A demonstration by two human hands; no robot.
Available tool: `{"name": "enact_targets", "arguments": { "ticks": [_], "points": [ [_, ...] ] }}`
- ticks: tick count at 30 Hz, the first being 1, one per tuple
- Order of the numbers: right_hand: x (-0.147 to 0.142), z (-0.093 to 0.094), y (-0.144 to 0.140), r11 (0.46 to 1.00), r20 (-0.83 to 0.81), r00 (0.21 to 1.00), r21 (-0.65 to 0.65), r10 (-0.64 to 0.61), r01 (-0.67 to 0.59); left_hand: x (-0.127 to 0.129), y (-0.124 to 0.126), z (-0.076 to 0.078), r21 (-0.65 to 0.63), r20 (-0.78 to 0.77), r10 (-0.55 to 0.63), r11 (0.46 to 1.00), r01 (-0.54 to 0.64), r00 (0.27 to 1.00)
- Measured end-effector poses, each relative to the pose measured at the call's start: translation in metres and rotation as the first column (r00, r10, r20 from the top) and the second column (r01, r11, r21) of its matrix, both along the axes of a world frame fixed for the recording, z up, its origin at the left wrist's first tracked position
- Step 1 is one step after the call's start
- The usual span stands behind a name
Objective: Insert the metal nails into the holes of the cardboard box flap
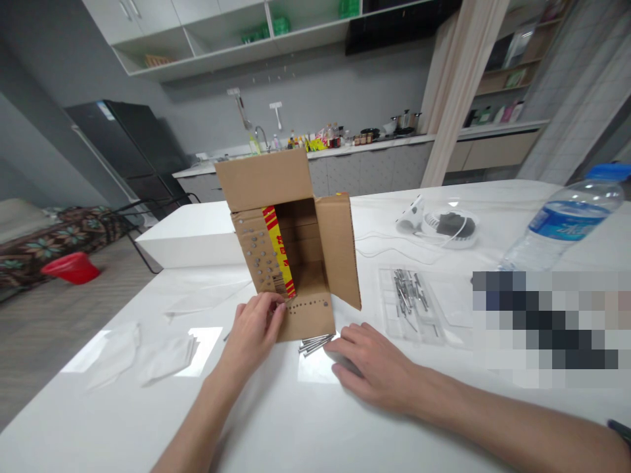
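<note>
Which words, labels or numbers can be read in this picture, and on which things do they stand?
None reads clearly.
Yellow and red tape on the cardboard box: printed characters, too blurred.
Blue label on the water bottle: white print, too blurred.
Sticker on the black fridge: too small.

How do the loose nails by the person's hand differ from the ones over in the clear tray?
The small bundle of grey metal nails lies bare on the white table, right at the brown cardboard box and by the right hand; the nails in the clear plastic tray lie farther off, untouched. The bundle lies nearly parallel; the tray's nails cross one another. The tray's heap looks larger. Both are thin and silvery.
</note>
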State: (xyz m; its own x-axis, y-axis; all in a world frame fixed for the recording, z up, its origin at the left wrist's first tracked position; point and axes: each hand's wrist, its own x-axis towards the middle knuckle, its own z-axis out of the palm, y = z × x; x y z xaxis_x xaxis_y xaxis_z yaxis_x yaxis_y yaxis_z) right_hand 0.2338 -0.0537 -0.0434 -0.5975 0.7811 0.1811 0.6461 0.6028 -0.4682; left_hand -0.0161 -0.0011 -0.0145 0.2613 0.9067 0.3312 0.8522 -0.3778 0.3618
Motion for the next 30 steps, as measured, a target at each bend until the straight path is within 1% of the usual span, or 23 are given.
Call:
{"name": "enact_targets", "arguments": {
  "ticks": [3, 11, 19, 22, 26, 30],
  "points": [
    [-0.0004, 0.0003, -0.0004, 1.000, -0.005, 1.000, 0.004, -0.005, 0.005, -0.0014, 0.0016, -0.0003, -0.010, 0.040, 0.022, 1.000, -0.021, 0.999],
    [0.0002, 0.0006, -0.0030, 1.000, -0.010, 1.000, 0.001, -0.007, 0.007, -0.0012, 0.0015, 0.0018, 0.016, 0.102, 0.010, 1.000, -0.012, 0.995],
    [-0.0002, 0.0003, -0.0021, 1.000, -0.001, 1.000, 0.003, 0.002, -0.002, -0.0017, 0.0007, 0.0070, 0.024, 0.158, 0.093, 0.995, -0.098, 0.983],
    [0.0004, 0.0000, -0.0021, 1.000, 0.005, 1.000, -0.003, -0.001, 0.001, -0.0012, -0.0010, 0.0092, 0.020, 0.172, 0.103, 0.994, -0.108, 0.980],
    [0.0005, 0.0008, -0.0020, 1.000, 0.008, 1.000, -0.002, -0.003, 0.003, -0.0016, -0.0005, 0.0084, 0.015, 0.184, 0.096, 0.995, -0.101, 0.978],
    [0.0001, 0.0012, -0.0022, 1.000, 0.009, 1.000, 0.003, 0.000, 0.000, -0.0078, 0.0025, 0.0088, 0.036, 0.202, 0.111, 0.992, -0.120, 0.973]
  ]
}}
